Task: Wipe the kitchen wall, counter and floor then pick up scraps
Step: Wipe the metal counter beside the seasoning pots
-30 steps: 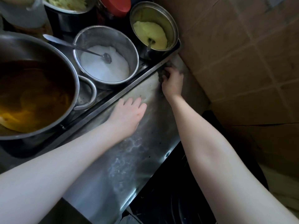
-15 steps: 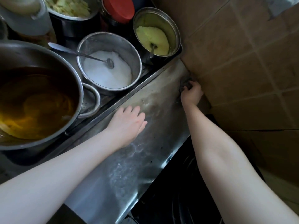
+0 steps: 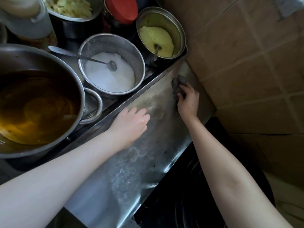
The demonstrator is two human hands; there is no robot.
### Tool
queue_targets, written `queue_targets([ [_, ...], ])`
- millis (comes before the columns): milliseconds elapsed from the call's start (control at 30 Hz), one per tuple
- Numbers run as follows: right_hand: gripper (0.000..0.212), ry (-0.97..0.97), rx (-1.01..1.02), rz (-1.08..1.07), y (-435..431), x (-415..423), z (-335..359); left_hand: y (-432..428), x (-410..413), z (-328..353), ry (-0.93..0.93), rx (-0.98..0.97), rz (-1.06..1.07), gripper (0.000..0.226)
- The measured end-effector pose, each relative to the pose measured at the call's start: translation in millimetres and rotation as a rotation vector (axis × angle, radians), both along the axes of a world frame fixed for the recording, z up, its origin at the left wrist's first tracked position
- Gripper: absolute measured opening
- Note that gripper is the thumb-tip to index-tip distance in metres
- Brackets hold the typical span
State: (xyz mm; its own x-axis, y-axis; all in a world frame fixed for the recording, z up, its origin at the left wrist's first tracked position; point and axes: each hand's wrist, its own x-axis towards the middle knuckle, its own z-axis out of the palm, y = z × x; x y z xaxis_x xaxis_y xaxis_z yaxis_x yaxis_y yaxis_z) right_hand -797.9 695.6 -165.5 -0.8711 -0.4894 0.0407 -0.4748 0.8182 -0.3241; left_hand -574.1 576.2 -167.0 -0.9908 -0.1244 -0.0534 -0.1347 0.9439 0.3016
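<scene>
Seen from above: the right hand (image 3: 187, 101), arm stretched forward, has its grip curled around a crumpled grey cloth (image 3: 177, 84), pressed on the steel desk (image 3: 131, 178) close to the tiled wall (image 3: 246, 63). The left hand (image 3: 131, 124) lies flat with its grip open (fingers straight), just beside the tray rim (image 3: 148, 87) — bare steel runs back toward the person.

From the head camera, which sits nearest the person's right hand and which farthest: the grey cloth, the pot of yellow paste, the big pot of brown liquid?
1. Grey cloth: gripped in the right hand itself.
2. Pot of yellow paste: beyond it, by the tiled wall.
3. Big pot of brown liquid: far left.
</scene>
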Motion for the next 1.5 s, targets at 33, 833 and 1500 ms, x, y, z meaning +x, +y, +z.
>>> queue_targets([
  [33,0.037,-0.013,-0.003,0.011,4.7,0.2,0.5,-1.1,-1.1,0.5,0.011,-0.006,-0.003,0.022],
  [833,0.035,-0.069,-0.119,-0.273,-14.7,-27.7,12.7,0.0,15.2,8.2,-0.024,-0.060,-0.079,0.024],
  [1500,0.037,-0.045,-0.204,-0.456,27.3,-9.1,4.2,3.3,31.2,8.5,-0.078,-0.068,-0.059,0.034],
])
